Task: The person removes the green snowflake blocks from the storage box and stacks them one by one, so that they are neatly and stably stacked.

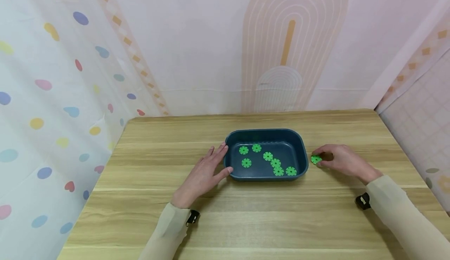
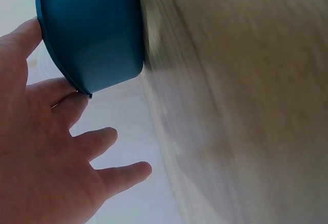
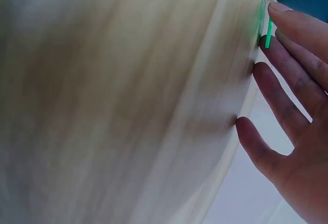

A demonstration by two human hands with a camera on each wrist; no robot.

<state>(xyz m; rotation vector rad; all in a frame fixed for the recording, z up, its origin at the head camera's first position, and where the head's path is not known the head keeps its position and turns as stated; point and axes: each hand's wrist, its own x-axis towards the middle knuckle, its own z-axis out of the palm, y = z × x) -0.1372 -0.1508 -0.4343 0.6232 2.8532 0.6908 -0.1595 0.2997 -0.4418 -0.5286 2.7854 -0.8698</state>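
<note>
My right hand (image 1: 341, 160) pinches a green notched plastic disc (image 1: 315, 159) at three o'clock, beside the dark-blue oblong plastic tray (image 1: 258, 172). At nine, my left hand (image 1: 205, 171), fingers spread, should steady it.

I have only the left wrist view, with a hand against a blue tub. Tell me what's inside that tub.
Observer: The head view shows seven green discs lying in the tub.

Operator: Report the other hand.

Observer: The right hand is beside the tub, on its right, pinching another green disc.

Operator: Describe how that disc is turned.

Observer: The right wrist view shows it edge-on, a thin green strip at the fingertips.
</note>
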